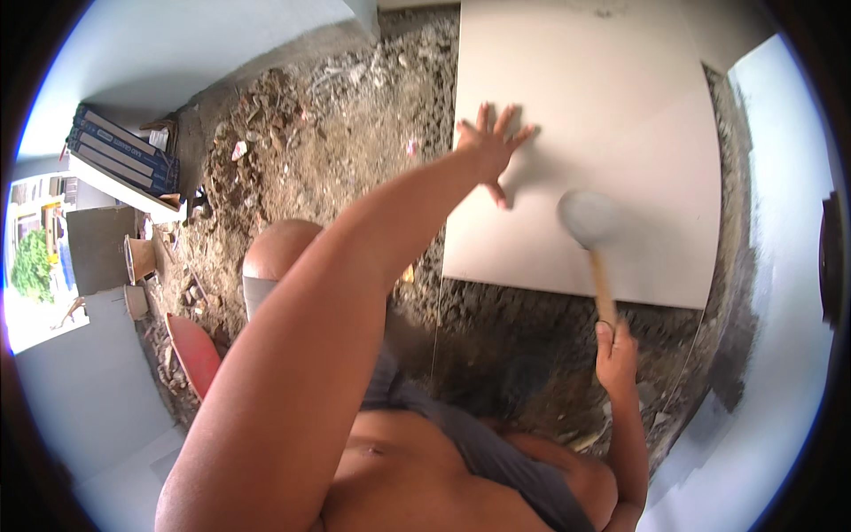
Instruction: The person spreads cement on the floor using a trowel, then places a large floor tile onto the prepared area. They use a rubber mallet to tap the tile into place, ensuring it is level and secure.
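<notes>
A large pale floor tile (612, 115) lies on the rough ground ahead of me. Near its left edge, my left hand (487, 151) is spread, fingers apart, on or just over the surface; a shadow falls beside it. My right hand (616, 356) is wrapped round the wooden handle of a mallet (601, 282). The mallet's round, whitish head is over the right-hand part of the tile, smeared by motion. Whether it touches the tile I cannot tell. Thin strings run across the dark bed near the tile's front corners.
Loose soil and rubble (328, 133) cover the floor to the left. Blue boxes (124, 151) lean by the far left wall, close to a doorway (40, 257). A red, curved object (193, 355) lies at the left. A pale blue wall (789, 195) bounds the right side.
</notes>
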The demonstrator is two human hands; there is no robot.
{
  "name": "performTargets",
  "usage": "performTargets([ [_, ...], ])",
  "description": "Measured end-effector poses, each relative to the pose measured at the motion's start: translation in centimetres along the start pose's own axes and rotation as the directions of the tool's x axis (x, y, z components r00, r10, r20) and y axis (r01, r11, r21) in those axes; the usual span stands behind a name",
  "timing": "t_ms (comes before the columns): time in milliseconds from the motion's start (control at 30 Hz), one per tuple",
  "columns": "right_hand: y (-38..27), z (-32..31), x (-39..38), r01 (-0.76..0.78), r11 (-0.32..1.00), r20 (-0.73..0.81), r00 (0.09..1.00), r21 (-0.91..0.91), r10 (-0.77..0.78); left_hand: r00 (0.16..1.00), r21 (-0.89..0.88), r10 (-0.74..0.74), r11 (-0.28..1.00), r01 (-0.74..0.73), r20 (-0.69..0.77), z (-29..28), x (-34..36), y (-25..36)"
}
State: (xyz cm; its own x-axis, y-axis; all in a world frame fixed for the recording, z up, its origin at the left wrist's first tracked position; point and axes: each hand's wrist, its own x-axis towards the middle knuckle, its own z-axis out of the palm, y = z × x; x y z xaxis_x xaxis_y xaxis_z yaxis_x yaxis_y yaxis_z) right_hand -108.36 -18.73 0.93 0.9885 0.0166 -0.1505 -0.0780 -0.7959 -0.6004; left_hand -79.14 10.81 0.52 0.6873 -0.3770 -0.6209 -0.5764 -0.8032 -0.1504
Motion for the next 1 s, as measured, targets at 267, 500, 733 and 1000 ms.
performTargets([
  [267, -11.3, -11.1, 12.2, 0.012, 0.791, -0.082, 0.996, 0.612, 0.048, 0.925, -0.337, -0.133, 0.941, 0.005, -0.356, 5.8, -2.6, 6.9],
  [500, -12.0, -1.9, 22.3, 0.274, 0.722, -0.314, 0.946, 0.636, -0.082, 0.92, -0.44, -0.158, 0.898, -0.017, -0.358, 5.2, -2.8, 6.9],
  [733, -15.0, -1.3, 24.1, -0.116, 0.89, 0.09, 0.992, 0.442, 0.085, 0.898, -0.49, -0.194, 0.871, -0.028, -0.395, 6.6, -2.7, 5.7],
  [1000, -6.7, 3.0, 22.6, -0.087, 0.977, 0.052, 0.996, 0.196, 0.078, 0.865, -0.511, -0.17, 0.852, -0.112, -0.473, 6.1, -2.2, 7.1],
])
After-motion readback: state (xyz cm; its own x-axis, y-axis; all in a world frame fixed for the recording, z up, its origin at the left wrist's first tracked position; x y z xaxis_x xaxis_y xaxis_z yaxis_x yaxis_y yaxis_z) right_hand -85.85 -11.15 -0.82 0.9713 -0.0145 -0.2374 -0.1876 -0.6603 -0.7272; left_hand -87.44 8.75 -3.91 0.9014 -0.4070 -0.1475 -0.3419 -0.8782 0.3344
